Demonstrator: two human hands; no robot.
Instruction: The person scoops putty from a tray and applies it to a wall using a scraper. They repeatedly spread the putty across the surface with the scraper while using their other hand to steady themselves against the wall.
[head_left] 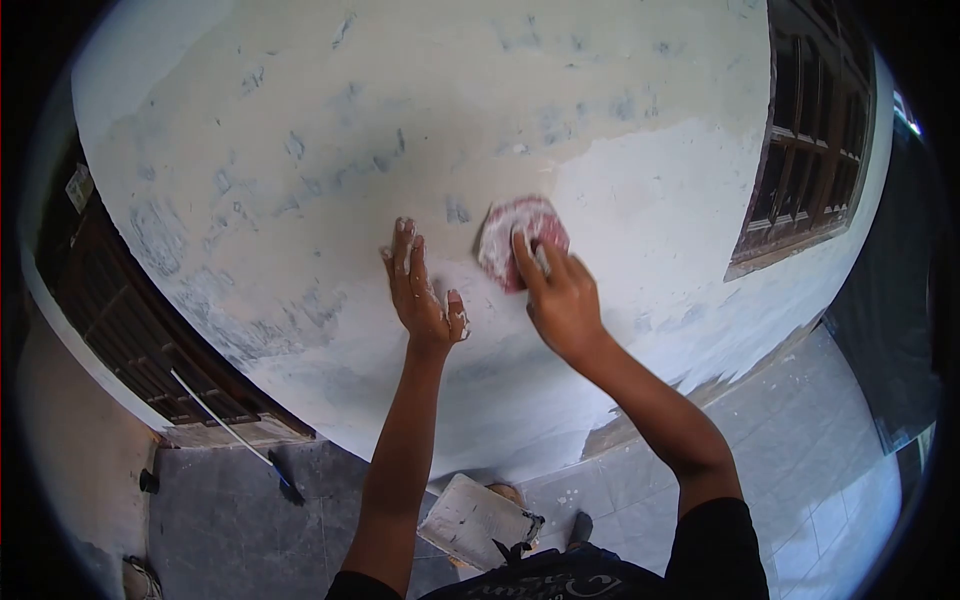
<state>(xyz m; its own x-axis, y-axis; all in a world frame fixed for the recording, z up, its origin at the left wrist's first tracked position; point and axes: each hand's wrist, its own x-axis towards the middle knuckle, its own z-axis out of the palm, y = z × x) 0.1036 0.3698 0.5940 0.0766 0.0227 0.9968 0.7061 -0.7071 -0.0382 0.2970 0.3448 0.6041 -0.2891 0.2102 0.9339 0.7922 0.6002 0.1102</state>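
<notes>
In my right hand [565, 300] is a flat, roundish red pad [507, 255], thickly smeared with white paste and held up at the wall [640, 180]. My fingers press on its near face, the index finger stretched along it. My left hand [422, 290] is raised beside it on the left, fingers up and thumb apart, with nothing in it. White paste is stuck to its fingertips and thumb. Around both hands the wall is patchy, with grey marks on the left and a whiter coat on the right.
A paint-stained white tray [475, 520] is low in front of my body. A long-handled broom [230, 430] leans at the left, by a dark wooden door [125, 310]. A barred wooden window [805, 140] is at the right. Grey tiles [235, 510] cover the floor.
</notes>
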